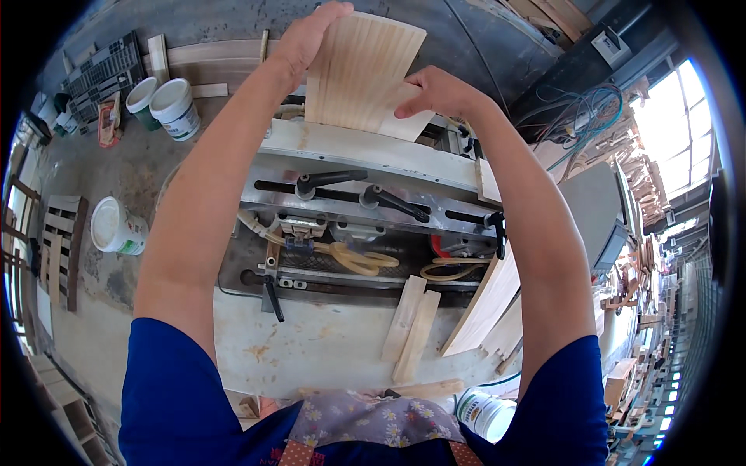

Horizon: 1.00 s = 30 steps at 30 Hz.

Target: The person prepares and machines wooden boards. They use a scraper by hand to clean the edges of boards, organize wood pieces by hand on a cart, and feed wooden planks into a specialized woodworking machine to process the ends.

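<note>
A pale wooden board [359,74] stands tilted at the far side of a woodworking machine, its lower edge by the machine's light-coloured rail [365,151]. My left hand [309,35] grips the board's upper left edge, with the fingers partly hidden behind it. On the right edge, lower down, my right hand [439,92] holds the same board, thumb across its front face. Nearer to me, a metal bar [350,198] with slots carries black clamp levers [395,203].
Yellowish hoses [361,256] coil inside the machine. Wood strips [412,326] lean at its near side. White buckets [118,225] stand on the floor at left, and another bucket [486,412] sits close to me at right. Cables [583,116] hang at far right.
</note>
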Each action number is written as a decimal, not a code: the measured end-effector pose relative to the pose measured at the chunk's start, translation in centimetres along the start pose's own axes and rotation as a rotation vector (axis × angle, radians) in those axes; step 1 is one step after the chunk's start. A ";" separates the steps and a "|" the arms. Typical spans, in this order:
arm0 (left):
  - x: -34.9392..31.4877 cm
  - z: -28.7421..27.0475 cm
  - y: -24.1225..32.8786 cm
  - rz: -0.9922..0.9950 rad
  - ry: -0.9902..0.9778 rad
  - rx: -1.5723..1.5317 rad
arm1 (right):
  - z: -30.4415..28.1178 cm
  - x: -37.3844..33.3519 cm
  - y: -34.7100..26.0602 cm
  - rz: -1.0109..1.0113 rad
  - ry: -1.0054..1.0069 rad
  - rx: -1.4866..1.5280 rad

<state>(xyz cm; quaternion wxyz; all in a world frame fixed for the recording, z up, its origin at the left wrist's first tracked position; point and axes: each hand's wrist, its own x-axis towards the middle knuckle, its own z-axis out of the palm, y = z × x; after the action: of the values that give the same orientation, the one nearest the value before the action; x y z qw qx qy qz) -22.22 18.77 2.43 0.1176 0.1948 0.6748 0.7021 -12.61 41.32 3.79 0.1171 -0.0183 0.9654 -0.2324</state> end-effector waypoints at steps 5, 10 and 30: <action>0.2 -0.5 -0.2 -0.038 -0.007 -0.013 | 1.1 0.5 -1.9 0.003 0.091 -0.208; 0.1 0.1 0.0 -0.005 0.016 -0.011 | 0.6 -0.1 -2.6 0.027 0.125 -0.139; -3.8 4.7 3.3 0.904 0.029 1.230 | 1.6 0.2 -3.2 0.174 0.106 -0.336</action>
<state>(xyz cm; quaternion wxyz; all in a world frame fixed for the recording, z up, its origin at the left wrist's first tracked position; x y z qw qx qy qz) -16.45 21.21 5.29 -0.3199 0.4733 0.8003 0.1820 -12.44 37.69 3.83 0.0811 0.0583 0.9933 -0.0575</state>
